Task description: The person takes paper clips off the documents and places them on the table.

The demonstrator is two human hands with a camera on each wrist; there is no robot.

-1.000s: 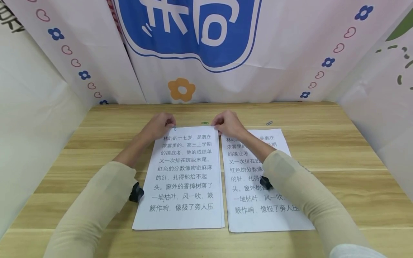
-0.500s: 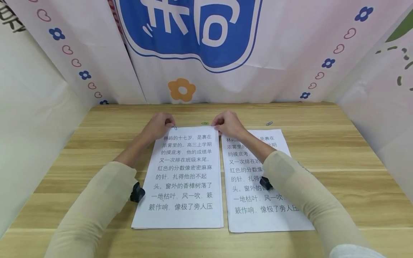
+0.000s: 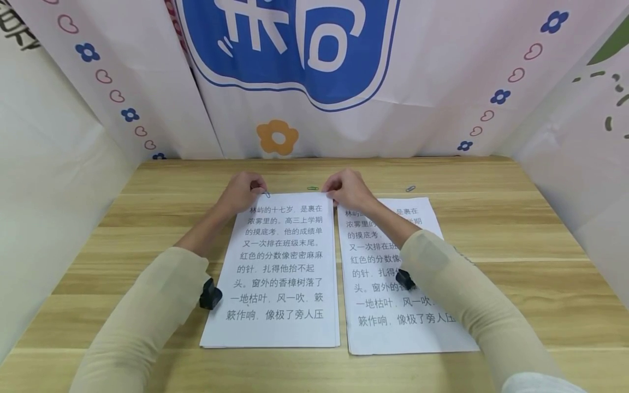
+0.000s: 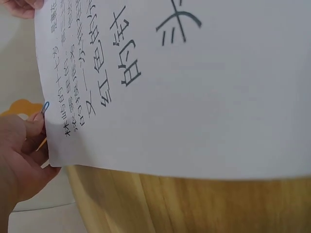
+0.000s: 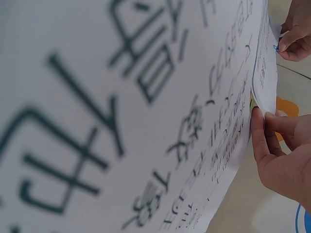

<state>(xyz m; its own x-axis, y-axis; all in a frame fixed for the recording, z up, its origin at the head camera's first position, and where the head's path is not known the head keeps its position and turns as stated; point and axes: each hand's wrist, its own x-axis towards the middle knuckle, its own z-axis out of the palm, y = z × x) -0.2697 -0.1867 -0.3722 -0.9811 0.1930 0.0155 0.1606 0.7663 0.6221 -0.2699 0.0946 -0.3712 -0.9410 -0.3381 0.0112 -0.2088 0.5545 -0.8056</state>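
Observation:
Two stacks of printed paper lie side by side on the table. At the far edge of the left stack (image 3: 275,334), near its left corner, my left hand (image 3: 243,191) pinches a blue paper clip (image 4: 45,107) between thumb and fingertips. The clip's looped end sits right at the paper's edge. My right hand (image 3: 348,189) pinches the same stack's far right corner, thumb against fingers, as the right wrist view shows. My right forearm crosses over the right stack (image 3: 393,343) and hides part of its text.
Behind the left stack, between the hands, lies a green paper clip (image 3: 312,188). Another paper clip (image 3: 410,189), bluish, lies beyond the right stack. A printed cloth backdrop (image 3: 344,128) rises at the far edge of the wooden table (image 3: 521,218).
The left stack's near edge has shifted very slightly away and to the left. The blue clip has tilted a little in my left fingers. Both hands stay in nearly the same place.

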